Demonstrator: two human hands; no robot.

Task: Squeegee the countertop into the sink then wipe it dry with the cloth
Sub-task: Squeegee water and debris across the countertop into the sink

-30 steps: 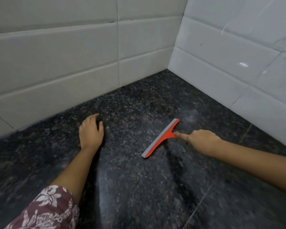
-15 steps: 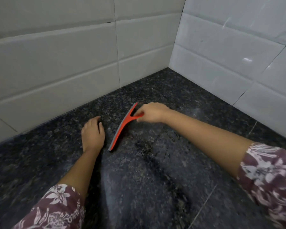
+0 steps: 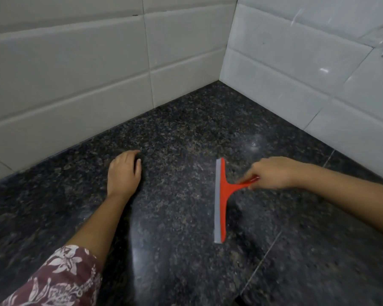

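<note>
A red squeegee (image 3: 222, 202) with a grey rubber blade lies blade-down on the dark speckled granite countertop (image 3: 186, 250), right of centre, its blade running near to far. My right hand (image 3: 272, 173) grips its short red handle from the right. My left hand (image 3: 124, 171) rests palm-down on the counter to the left, fingers loosely curled, holding nothing. Neither a sink nor a cloth is in view.
White tiled walls (image 3: 75, 74) meet in a corner at the back and close the counter on the far left and right sides. A thin seam (image 3: 265, 259) crosses the countertop at lower right. Floral sleeve (image 3: 60, 279) at bottom left.
My right hand has dragged the squeegee from beside my left hand to the right and nearer me. The blade has turned to run near to far. My left hand stayed put.
</note>
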